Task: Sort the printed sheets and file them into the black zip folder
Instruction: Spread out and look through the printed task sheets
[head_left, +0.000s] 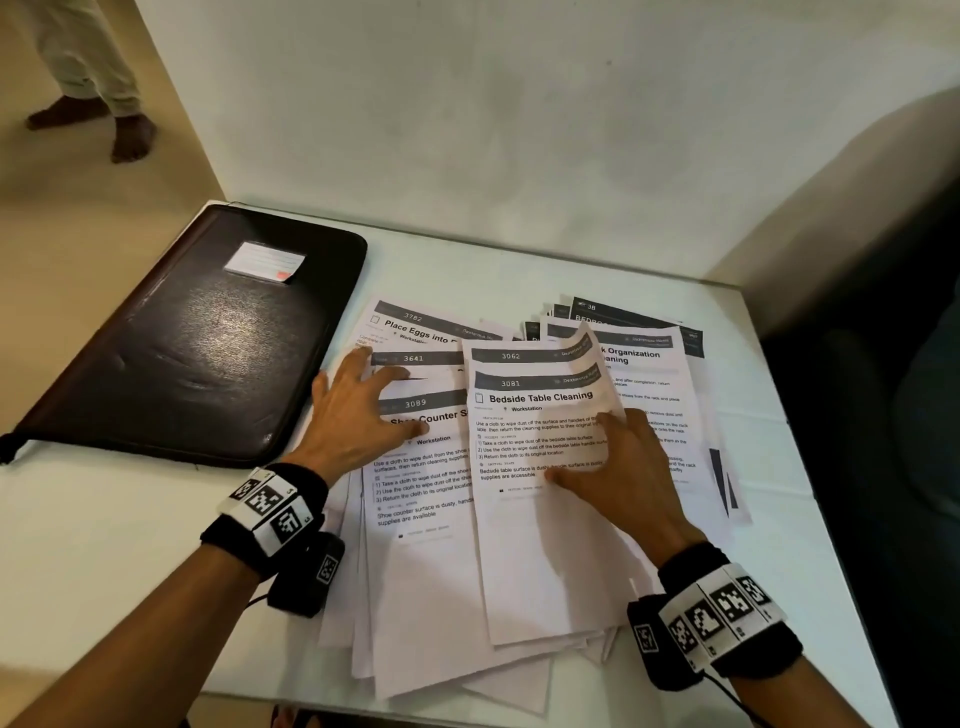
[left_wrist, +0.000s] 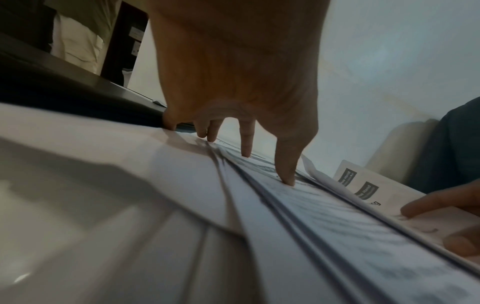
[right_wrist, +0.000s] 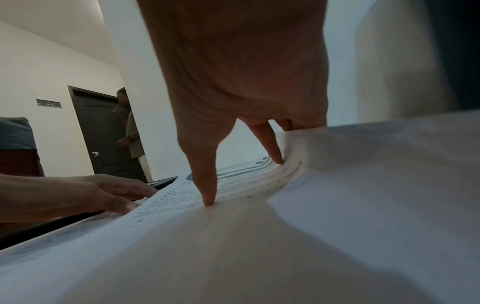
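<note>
A white desk (head_left: 130, 530) fills a pale corner, walls close behind and to the right, and a person stands off by a dark door. The sheets (head_left: 524, 545) lie fanned before me in overlapping piles, long axis running away from me, near edges reaching the desk's front edge. The folder (head_left: 192, 338) lies flat and zipped shut at far left, its long axis slanting away, its right edge just beside the left pile.

My left hand (head_left: 358, 410) is spread flat, fingers straight, pressing on the left pile and gripping nothing. My right hand (head_left: 618, 467) rests on the middle stack, thumb (right_wrist: 205, 185) pressing the top page; the other fingers tuck under its curled right edge, lifting it, though I cannot tell how many pages they take.

The folder lies left of both hands, and my left is nearer, so I judge it should reach for the zip while my right gathers. Open desk shows near left, below the folder; the right side is cramped by wall and a dark chair.
</note>
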